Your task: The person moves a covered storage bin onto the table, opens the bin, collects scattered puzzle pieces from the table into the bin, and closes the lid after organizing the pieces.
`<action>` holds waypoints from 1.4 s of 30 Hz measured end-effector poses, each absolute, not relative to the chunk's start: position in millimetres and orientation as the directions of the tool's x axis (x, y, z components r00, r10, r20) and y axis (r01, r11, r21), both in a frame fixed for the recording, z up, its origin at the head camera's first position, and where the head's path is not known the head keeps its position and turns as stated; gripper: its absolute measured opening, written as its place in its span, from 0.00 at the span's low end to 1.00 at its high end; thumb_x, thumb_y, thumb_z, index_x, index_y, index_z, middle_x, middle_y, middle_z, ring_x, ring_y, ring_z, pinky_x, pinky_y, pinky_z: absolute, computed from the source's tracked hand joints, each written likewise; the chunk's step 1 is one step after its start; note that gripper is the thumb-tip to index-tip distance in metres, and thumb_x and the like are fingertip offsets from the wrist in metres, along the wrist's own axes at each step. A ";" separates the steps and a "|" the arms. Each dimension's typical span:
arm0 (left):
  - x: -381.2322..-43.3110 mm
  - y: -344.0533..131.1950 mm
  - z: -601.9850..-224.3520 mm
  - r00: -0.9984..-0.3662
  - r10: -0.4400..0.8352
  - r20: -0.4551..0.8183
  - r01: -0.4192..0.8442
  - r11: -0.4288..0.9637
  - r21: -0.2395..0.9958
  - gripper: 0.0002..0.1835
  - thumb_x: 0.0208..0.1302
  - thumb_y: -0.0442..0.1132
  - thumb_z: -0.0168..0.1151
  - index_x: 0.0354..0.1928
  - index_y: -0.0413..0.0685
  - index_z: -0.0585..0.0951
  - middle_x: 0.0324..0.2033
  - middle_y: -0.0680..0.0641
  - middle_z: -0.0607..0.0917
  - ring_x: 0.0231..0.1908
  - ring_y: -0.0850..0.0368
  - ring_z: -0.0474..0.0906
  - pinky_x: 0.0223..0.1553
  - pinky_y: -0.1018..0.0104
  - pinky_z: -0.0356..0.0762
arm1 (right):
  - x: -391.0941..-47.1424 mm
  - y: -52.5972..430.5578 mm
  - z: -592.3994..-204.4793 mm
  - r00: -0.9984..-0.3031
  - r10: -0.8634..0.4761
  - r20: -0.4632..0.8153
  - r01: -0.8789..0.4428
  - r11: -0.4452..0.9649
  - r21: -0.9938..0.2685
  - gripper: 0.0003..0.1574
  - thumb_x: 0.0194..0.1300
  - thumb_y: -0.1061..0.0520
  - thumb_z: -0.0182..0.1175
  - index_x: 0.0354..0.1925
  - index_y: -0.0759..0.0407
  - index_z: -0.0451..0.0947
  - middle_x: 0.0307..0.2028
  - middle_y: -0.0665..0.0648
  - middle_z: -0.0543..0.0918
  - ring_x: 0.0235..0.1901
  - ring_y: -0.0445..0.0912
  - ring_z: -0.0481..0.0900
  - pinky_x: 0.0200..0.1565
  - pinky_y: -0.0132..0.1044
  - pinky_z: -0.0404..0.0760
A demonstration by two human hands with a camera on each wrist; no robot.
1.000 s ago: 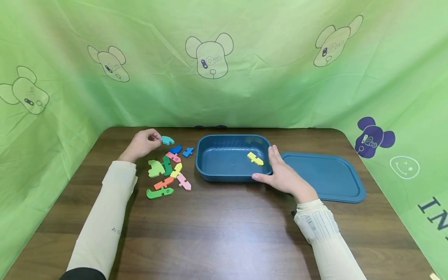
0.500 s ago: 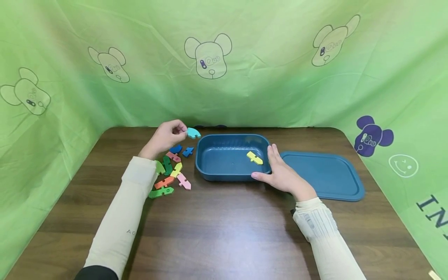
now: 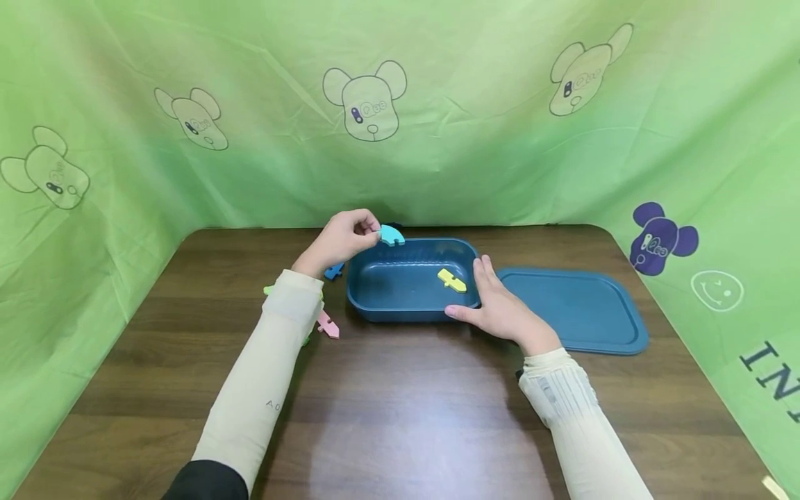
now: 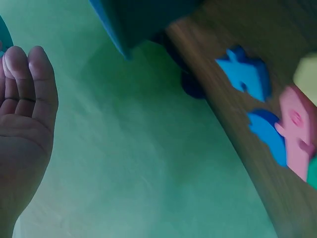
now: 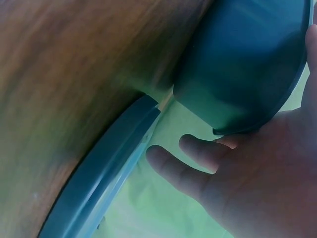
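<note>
My left hand (image 3: 342, 239) pinches a turquoise puzzle piece (image 3: 392, 235) with a curved edge and a notch, over the back left rim of a dark blue plastic box (image 3: 400, 316). Only a sliver of that turquoise piece (image 4: 4, 35) shows in the left wrist view. Inside the box, toward the right, lies a yellow puzzle piece (image 3: 452, 280) with a pointed end. My right hand (image 3: 506, 316) rests against the box's right end, thumb at the front rim and the fingers straight along the side. In the right wrist view, two fingers (image 5: 181, 171) extend free of the box wall.
Left of the box lie loose puzzle pieces, partly hidden by my left sleeve, among them a pink one (image 3: 328, 325) and a blue one (image 3: 334, 271). A flat blue lid (image 3: 581, 312) lies right of the box. A green printed curtain (image 3: 437, 173) hangs behind the table.
My left hand has carried the turquoise piece rightward from the back left of the table to the box's rim. My right hand has stayed at the box.
</note>
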State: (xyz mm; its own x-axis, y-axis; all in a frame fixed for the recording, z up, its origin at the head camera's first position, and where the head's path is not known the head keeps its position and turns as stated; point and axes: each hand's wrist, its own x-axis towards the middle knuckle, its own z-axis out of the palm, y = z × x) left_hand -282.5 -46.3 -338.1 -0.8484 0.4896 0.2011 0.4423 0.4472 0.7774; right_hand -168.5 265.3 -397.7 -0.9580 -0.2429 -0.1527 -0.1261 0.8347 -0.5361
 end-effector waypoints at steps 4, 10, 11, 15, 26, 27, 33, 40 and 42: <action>-287.4 -31.3 -333.3 -0.841 0.503 0.201 0.447 0.434 0.782 0.04 0.66 0.37 0.63 0.38 0.44 0.80 0.34 0.45 0.79 0.37 0.51 0.73 0.39 0.61 0.72 | -168.4 265.3 -397.0 -0.958 -0.243 -0.150 -0.126 0.833 -0.539 0.76 0.64 0.24 0.58 0.78 0.64 0.25 0.77 0.61 0.23 0.76 0.62 0.35 0.70 0.62 0.47; -295.4 -10.8 -327.4 -0.840 0.504 0.201 0.435 0.404 0.804 0.03 0.65 0.36 0.64 0.37 0.43 0.81 0.32 0.46 0.79 0.34 0.52 0.74 0.36 0.64 0.72 | -168.2 265.6 -396.3 -0.959 -0.246 -0.140 -0.134 0.831 -0.540 0.75 0.65 0.26 0.59 0.78 0.65 0.26 0.78 0.63 0.25 0.76 0.63 0.35 0.70 0.62 0.47; -296.4 -7.8 -326.4 -0.839 0.507 0.198 0.432 0.400 0.808 0.03 0.65 0.36 0.64 0.37 0.43 0.81 0.32 0.46 0.79 0.33 0.52 0.74 0.35 0.64 0.72 | -168.1 265.5 -396.2 -0.959 -0.246 -0.140 -0.134 0.831 -0.540 0.74 0.65 0.26 0.60 0.78 0.65 0.26 0.78 0.64 0.25 0.76 0.62 0.35 0.71 0.62 0.47; -299.7 3.6 -323.8 -0.832 0.522 0.187 0.419 0.370 0.829 0.03 0.66 0.35 0.63 0.37 0.43 0.80 0.31 0.45 0.78 0.29 0.51 0.73 0.30 0.64 0.71 | -167.8 265.8 -396.4 -0.959 -0.247 -0.138 -0.137 0.833 -0.537 0.74 0.65 0.26 0.60 0.78 0.66 0.26 0.78 0.65 0.26 0.77 0.62 0.34 0.71 0.62 0.47; -308.8 27.0 -336.6 -0.823 0.549 0.147 0.390 0.358 0.848 0.03 0.67 0.35 0.63 0.38 0.42 0.81 0.31 0.45 0.79 0.29 0.52 0.74 0.31 0.65 0.73 | -167.7 266.2 -398.2 -0.959 -0.245 -0.139 -0.134 0.831 -0.540 0.77 0.62 0.22 0.58 0.78 0.65 0.27 0.78 0.64 0.26 0.77 0.61 0.34 0.71 0.61 0.48; -309.4 28.6 -337.3 -0.822 0.551 0.144 0.389 0.359 0.848 0.03 0.67 0.35 0.63 0.38 0.42 0.81 0.32 0.44 0.79 0.29 0.52 0.74 0.31 0.64 0.73 | -167.6 266.6 -398.1 -0.960 -0.244 -0.138 -0.134 0.830 -0.541 0.76 0.63 0.23 0.58 0.78 0.65 0.27 0.78 0.64 0.26 0.77 0.61 0.34 0.71 0.61 0.48; -311.4 35.3 -341.7 -0.829 0.547 0.120 0.380 0.393 0.837 0.03 0.68 0.36 0.64 0.39 0.43 0.82 0.31 0.45 0.79 0.29 0.53 0.74 0.31 0.65 0.73 | -167.8 266.6 -398.3 -0.962 -0.238 -0.137 -0.129 0.832 -0.539 0.75 0.64 0.26 0.60 0.78 0.65 0.27 0.78 0.65 0.27 0.77 0.62 0.36 0.71 0.61 0.48; -311.0 46.8 -351.5 -0.835 0.546 0.060 0.361 0.464 0.809 0.04 0.68 0.37 0.66 0.38 0.44 0.83 0.31 0.47 0.80 0.29 0.55 0.76 0.32 0.65 0.75 | -167.9 267.0 -399.4 -0.961 -0.238 -0.139 -0.127 0.831 -0.542 0.75 0.64 0.25 0.59 0.78 0.65 0.27 0.78 0.65 0.27 0.77 0.61 0.36 0.71 0.60 0.48; -311.3 47.0 -352.5 -0.836 0.547 0.030 0.353 0.496 0.793 0.04 0.68 0.37 0.66 0.38 0.44 0.83 0.30 0.47 0.80 0.28 0.55 0.75 0.32 0.65 0.75 | -168.5 266.8 -400.2 -0.962 -0.237 -0.138 -0.127 0.831 -0.542 0.76 0.63 0.24 0.59 0.78 0.64 0.27 0.78 0.65 0.27 0.77 0.61 0.36 0.71 0.60 0.49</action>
